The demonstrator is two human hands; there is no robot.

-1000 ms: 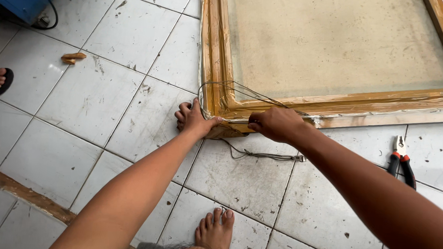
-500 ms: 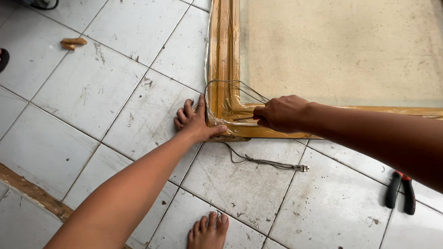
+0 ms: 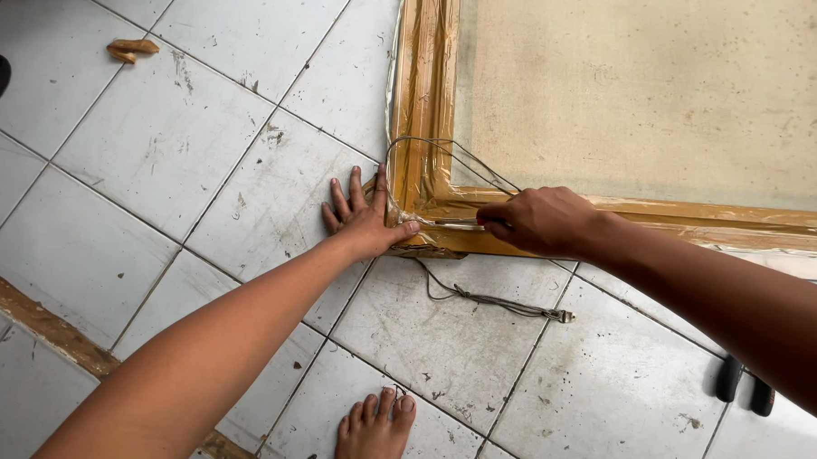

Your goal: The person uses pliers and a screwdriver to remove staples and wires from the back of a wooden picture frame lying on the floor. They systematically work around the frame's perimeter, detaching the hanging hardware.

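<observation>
Hands meet at the near corner of a wooden frame [image 3: 427, 94] that lies flat on the tiled floor [image 3: 158, 148], wrapped in clear glossy film. The left hand [image 3: 365, 217] reaches out on a straight arm, palm down, fingers spread on the tile just beside the corner, and its thumb presses against the frame's edge. The right hand [image 3: 540, 220] comes in from the right, curled closed around a thin metal tool [image 3: 454, 223] whose tip points at the left thumb; the fist hides the tool's handle, so its kind is hard to tell. Thin wire [image 3: 447, 158] loops up over the corner between the two hands, and where its ends are fastened is hidden. A twisted cord [image 3: 496, 301] trails on the tiles just below the frame. Dark pliers handles [image 3: 745, 388] lie partly behind the right forearm. A bare foot [image 3: 374, 432] is cut off by the bottom edge.
</observation>
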